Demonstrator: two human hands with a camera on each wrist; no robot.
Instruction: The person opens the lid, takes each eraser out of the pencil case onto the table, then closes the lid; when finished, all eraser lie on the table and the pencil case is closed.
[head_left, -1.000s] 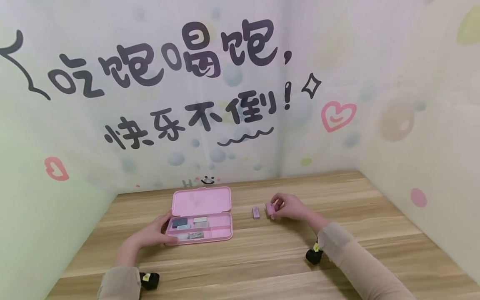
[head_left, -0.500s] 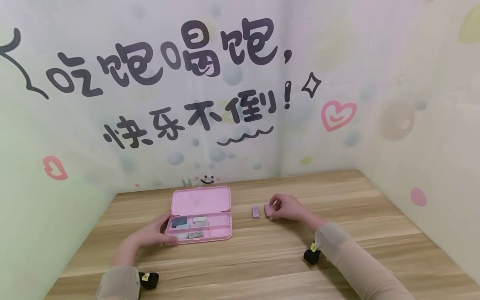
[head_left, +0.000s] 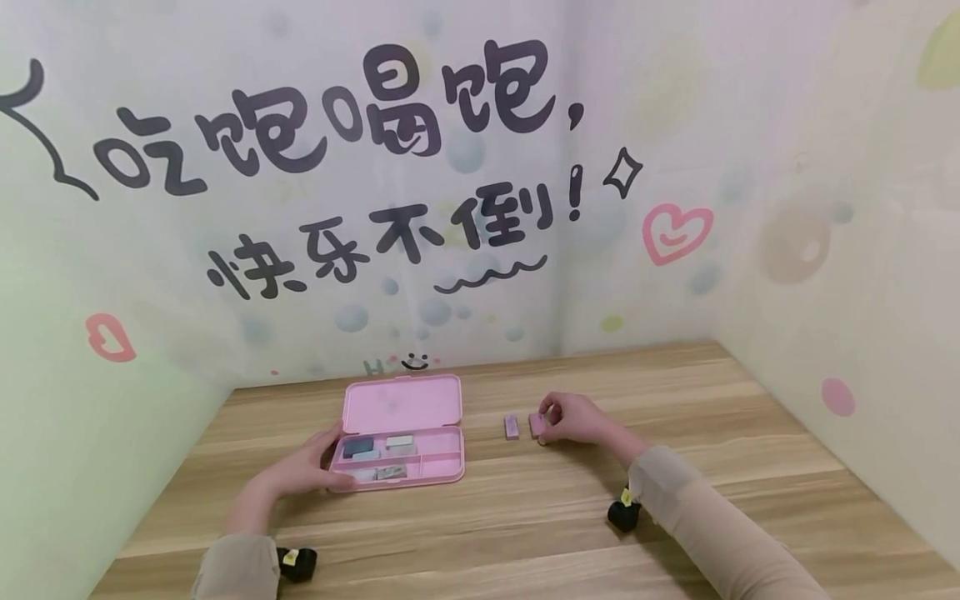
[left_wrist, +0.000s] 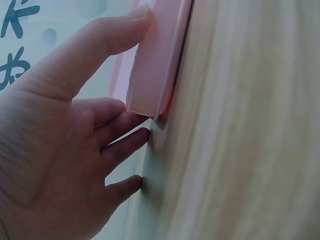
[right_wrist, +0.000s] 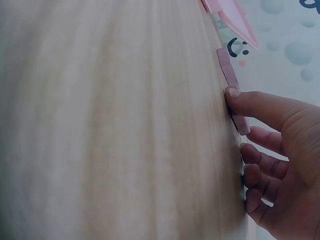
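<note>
"Head view: where's the pink hinged case?"

"Open, near the table's back edge; the left hand grips its left end. The right hand pinches a pink block just beside a purple block."

"Left wrist?"

"Thumb touching the case's rim."

"Right wrist?"

"Thumb and forefinger hold the block."

Open pink case, pinched pink block

Hinged open on the wooden tabletop, with lid tilted back and small dark, pale and grey blocks in compartments. To the case's right: pinched, just beside a lilac block.
</note>
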